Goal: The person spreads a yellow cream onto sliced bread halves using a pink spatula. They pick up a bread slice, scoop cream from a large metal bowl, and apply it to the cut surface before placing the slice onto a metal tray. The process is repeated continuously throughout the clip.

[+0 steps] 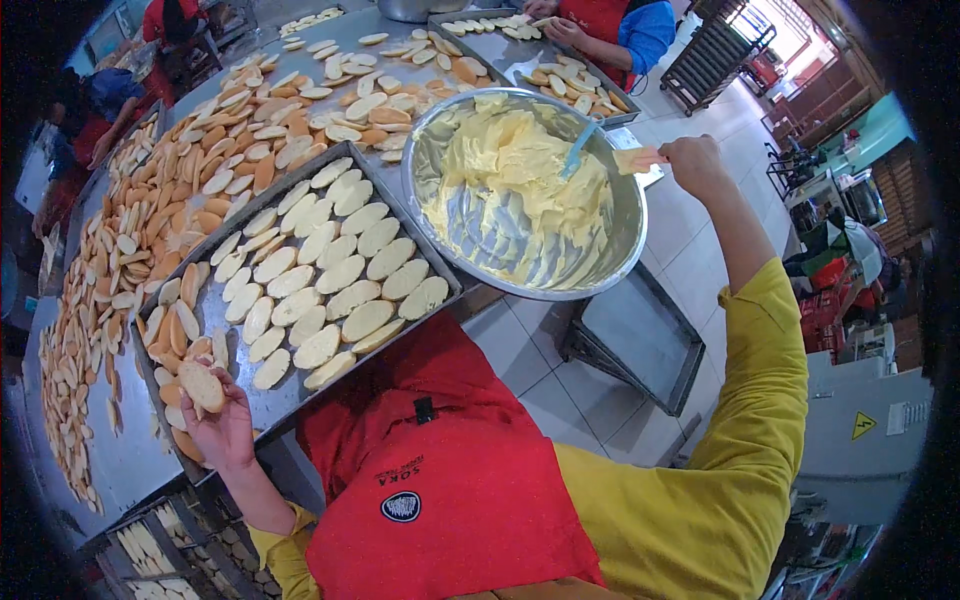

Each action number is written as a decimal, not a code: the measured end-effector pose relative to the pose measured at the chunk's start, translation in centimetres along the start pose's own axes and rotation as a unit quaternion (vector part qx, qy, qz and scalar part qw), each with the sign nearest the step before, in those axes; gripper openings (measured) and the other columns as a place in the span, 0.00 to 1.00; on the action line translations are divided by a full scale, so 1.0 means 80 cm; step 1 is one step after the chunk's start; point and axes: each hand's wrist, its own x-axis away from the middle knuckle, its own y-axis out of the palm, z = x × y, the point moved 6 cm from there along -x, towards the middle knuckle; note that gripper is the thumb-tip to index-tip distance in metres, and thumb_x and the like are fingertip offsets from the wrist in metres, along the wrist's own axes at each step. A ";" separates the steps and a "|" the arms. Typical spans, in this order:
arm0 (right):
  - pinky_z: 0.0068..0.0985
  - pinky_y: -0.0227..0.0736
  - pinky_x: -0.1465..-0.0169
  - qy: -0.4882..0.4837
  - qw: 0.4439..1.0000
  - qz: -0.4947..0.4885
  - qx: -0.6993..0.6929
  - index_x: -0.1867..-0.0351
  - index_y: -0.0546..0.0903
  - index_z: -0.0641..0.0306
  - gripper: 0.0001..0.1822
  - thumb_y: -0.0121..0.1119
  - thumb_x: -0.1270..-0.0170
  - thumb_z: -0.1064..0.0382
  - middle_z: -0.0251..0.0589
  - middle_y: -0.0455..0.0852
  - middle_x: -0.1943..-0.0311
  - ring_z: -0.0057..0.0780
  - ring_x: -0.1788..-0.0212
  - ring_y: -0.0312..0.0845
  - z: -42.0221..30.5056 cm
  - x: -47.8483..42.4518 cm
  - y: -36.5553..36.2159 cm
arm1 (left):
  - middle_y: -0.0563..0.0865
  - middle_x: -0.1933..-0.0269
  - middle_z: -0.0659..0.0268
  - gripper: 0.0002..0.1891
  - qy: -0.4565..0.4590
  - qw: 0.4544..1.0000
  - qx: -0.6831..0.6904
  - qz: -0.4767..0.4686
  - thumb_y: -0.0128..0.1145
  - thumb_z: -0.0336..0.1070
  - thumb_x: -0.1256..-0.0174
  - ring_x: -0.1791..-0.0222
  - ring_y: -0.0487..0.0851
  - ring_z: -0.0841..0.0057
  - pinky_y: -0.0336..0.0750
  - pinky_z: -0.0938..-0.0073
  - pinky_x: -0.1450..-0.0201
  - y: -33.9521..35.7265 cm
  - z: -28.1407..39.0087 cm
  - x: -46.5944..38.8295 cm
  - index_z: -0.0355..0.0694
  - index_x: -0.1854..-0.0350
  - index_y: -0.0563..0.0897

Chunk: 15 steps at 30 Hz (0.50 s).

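Note:
Between the fingers of my left hand [225,427] is an oval bread slice [201,386], its pale cut face turned up, over the near left part of a metal baking tray [296,409]. Rows of slices coated with pale cream [315,274] lie in that tray, and uncoated ones [176,326] are heaped along its left side. My right hand [697,161] grips a spatula [637,160] with cream on its blade, just outside the right rim of a steel bowl [525,289]. Pale yellow cream [517,150] fills much of the bowl, where a light blue spatula [579,150] also rests.
Loose bread slices [255,142] cover much of the steel table [135,450]. Across it, a co-worker's hands [562,31] work over another tray [517,64]. More people stand at the left. Below the bowl is a low stack of trays [637,337]; a tray rack [712,60] stands farther back.

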 end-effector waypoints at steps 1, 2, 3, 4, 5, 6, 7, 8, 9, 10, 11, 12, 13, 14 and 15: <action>0.38 0.75 0.62 -0.010 1.000 -0.013 0.016 0.73 0.83 0.55 0.07 0.52 0.47 0.64 0.41 0.85 0.70 0.38 0.64 0.82 0.001 0.004 0.010 | 0.72 0.43 0.62 0.23 -0.006 1.000 0.000 0.000 0.47 0.40 0.34 0.49 0.73 0.71 0.72 0.69 0.55 0.000 -0.004 -0.001 0.41 0.38 0.64; 0.38 0.75 0.63 -0.019 0.999 -0.028 0.032 0.74 0.83 0.54 0.08 0.52 0.47 0.64 0.40 0.85 0.70 0.37 0.64 0.82 0.003 0.013 0.019 | 0.72 0.43 0.62 0.23 -0.013 1.000 0.000 -0.001 0.47 0.40 0.34 0.49 0.73 0.71 0.72 0.69 0.55 0.001 -0.007 -0.002 0.41 0.38 0.64; 0.38 0.75 0.63 -0.028 0.998 -0.040 0.047 0.75 0.83 0.54 0.08 0.52 0.47 0.64 0.40 0.85 0.71 0.37 0.65 0.82 0.000 0.021 0.024 | 0.72 0.43 0.61 0.23 -0.009 1.000 0.007 0.001 0.47 0.40 0.34 0.48 0.73 0.70 0.72 0.69 0.55 0.003 -0.006 -0.002 0.41 0.38 0.64; 0.37 0.75 0.63 -0.011 0.996 -0.081 0.046 0.74 0.83 0.54 0.08 0.52 0.47 0.64 0.39 0.85 0.71 0.37 0.64 0.82 -0.005 0.033 0.023 | 0.72 0.42 0.60 0.23 -0.006 1.000 0.017 0.004 0.47 0.40 0.35 0.48 0.73 0.70 0.72 0.68 0.55 0.004 -0.005 -0.001 0.40 0.38 0.63; 0.37 0.75 0.63 0.007 0.991 -0.122 0.046 0.74 0.83 0.55 0.08 0.51 0.46 0.64 0.39 0.85 0.71 0.37 0.64 0.82 -0.013 0.051 0.019 | 0.71 0.42 0.59 0.24 -0.002 1.000 0.027 0.007 0.47 0.40 0.35 0.47 0.73 0.69 0.72 0.68 0.54 0.004 -0.004 0.000 0.40 0.38 0.63; 0.37 0.75 0.61 0.006 0.990 -0.137 0.003 0.73 0.83 0.56 0.08 0.52 0.47 0.64 0.40 0.85 0.71 0.37 0.63 0.82 -0.032 0.066 0.013 | 0.71 0.42 0.59 0.24 0.009 1.000 0.023 0.007 0.47 0.40 0.34 0.47 0.72 0.68 0.73 0.67 0.53 0.005 0.000 0.003 0.39 0.38 0.63; 0.37 0.75 0.60 0.010 0.986 -0.161 -0.038 0.71 0.83 0.57 0.08 0.53 0.47 0.63 0.41 0.85 0.71 0.37 0.62 0.82 -0.052 0.089 0.003 | 0.71 0.42 0.58 0.24 0.009 1.000 0.021 0.007 0.48 0.39 0.34 0.46 0.72 0.67 0.73 0.66 0.53 0.005 0.001 0.000 0.39 0.38 0.63; 0.35 0.74 0.61 -0.016 0.979 -0.168 -0.112 0.68 0.83 0.57 0.09 0.53 0.47 0.62 0.43 0.84 0.70 0.39 0.63 0.81 -0.084 0.106 -0.012 | 0.71 0.42 0.58 0.24 0.017 1.000 0.016 0.009 0.48 0.39 0.34 0.46 0.72 0.67 0.74 0.65 0.52 0.005 0.003 0.002 0.39 0.38 0.63; 0.33 0.73 0.61 -0.038 0.966 -0.176 -0.186 0.66 0.84 0.57 0.10 0.54 0.46 0.61 0.44 0.84 0.69 0.40 0.64 0.80 -0.112 0.118 -0.030 | 0.71 0.42 0.57 0.24 0.009 1.000 0.018 0.002 0.48 0.39 0.34 0.45 0.72 0.66 0.74 0.63 0.50 0.006 -0.001 0.001 0.38 0.38 0.63; 0.34 0.73 0.61 -0.054 0.948 -0.179 -0.256 0.65 0.83 0.58 0.10 0.53 0.46 0.62 0.46 0.84 0.69 0.41 0.65 0.80 -0.133 0.118 -0.046 | 0.71 0.42 0.57 0.24 0.002 1.000 0.021 -0.005 0.48 0.39 0.34 0.44 0.72 0.65 0.74 0.62 0.49 0.007 -0.005 -0.001 0.38 0.38 0.62; 0.34 0.73 0.60 -0.069 0.926 -0.181 -0.323 0.64 0.83 0.59 0.11 0.53 0.46 0.62 0.47 0.83 0.69 0.43 0.65 0.79 -0.153 0.117 -0.063 | 0.71 0.42 0.57 0.24 -0.004 1.000 0.024 -0.012 0.48 0.39 0.33 0.44 0.72 0.65 0.74 0.61 0.48 0.009 -0.010 -0.003 0.38 0.38 0.62; 0.34 0.73 0.60 -0.083 0.900 -0.181 -0.389 0.63 0.82 0.60 0.11 0.52 0.45 0.63 0.48 0.83 0.68 0.44 0.65 0.79 -0.163 0.117 -0.074 | 0.71 0.42 0.57 0.24 -0.011 0.999 0.028 -0.027 0.47 0.39 0.33 0.44 0.72 0.64 0.74 0.60 0.47 0.015 -0.016 -0.006 0.38 0.38 0.62; 0.34 0.73 0.60 -0.078 0.901 -0.161 -0.395 0.63 0.82 0.61 0.11 0.52 0.45 0.63 0.48 0.83 0.68 0.45 0.65 0.78 -0.157 0.113 -0.068 | 0.71 0.42 0.56 0.24 -0.017 0.998 0.032 -0.042 0.47 0.40 0.33 0.44 0.72 0.64 0.74 0.59 0.47 0.022 -0.023 -0.007 0.38 0.37 0.62; 0.34 0.72 0.60 -0.074 0.902 -0.141 -0.401 0.63 0.82 0.62 0.12 0.51 0.45 0.63 0.49 0.83 0.68 0.45 0.65 0.78 -0.145 0.105 -0.053 | 0.70 0.42 0.56 0.24 -0.022 0.998 0.035 -0.056 0.47 0.40 0.33 0.43 0.72 0.63 0.74 0.59 0.46 0.028 -0.028 -0.005 0.38 0.37 0.62; 0.35 0.72 0.60 -0.070 0.903 -0.121 -0.407 0.62 0.82 0.62 0.12 0.51 0.45 0.64 0.49 0.83 0.68 0.46 0.65 0.78 -0.132 0.098 -0.045 | 0.71 0.42 0.56 0.23 -0.027 0.997 0.037 -0.060 0.47 0.40 0.33 0.43 0.71 0.63 0.74 0.58 0.46 0.032 -0.031 -0.004 0.39 0.37 0.62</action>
